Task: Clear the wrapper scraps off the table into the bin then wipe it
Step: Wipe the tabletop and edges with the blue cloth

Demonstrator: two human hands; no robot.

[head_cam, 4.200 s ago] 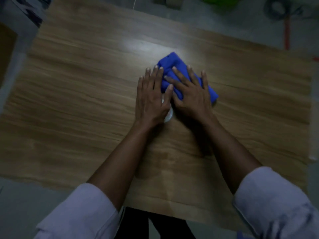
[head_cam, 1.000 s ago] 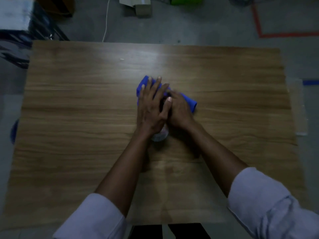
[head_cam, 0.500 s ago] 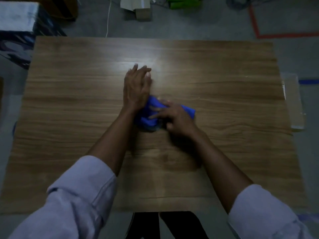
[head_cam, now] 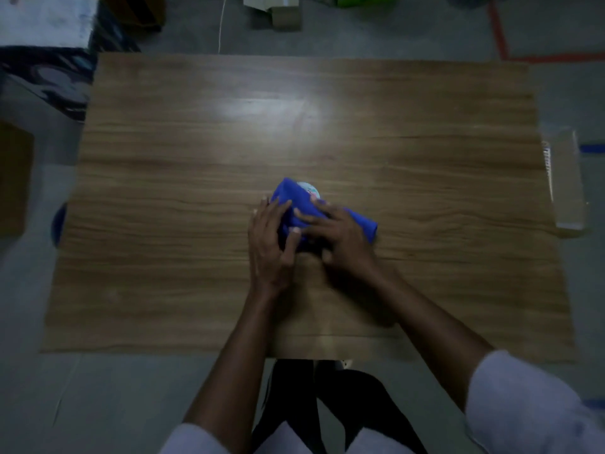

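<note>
A blue cloth [head_cam: 360,221] lies bunched near the middle of the wooden table [head_cam: 163,224]. A small round white wrapper scrap [head_cam: 310,189] peeks out at the cloth's far edge, partly covered by it. My left hand [head_cam: 266,247] rests against the cloth's left end, fingers fairly straight and the thumb on the fabric. My right hand [head_cam: 340,237] lies over the cloth from the right, its fingers curled over the bundle. How much scrap is under the cloth is hidden.
A clear plastic box [head_cam: 564,181] sits off the table's right edge. A blue rim [head_cam: 58,224] shows on the floor at the left edge, beside a brown box [head_cam: 14,178]. Cardboard boxes [head_cam: 278,8] and red floor tape [head_cam: 501,34] lie beyond the far edge.
My left hand came back from the far side and closed in on the cloth's left end. The cloth bunched up and the white scrap now shows at its far edge.
</note>
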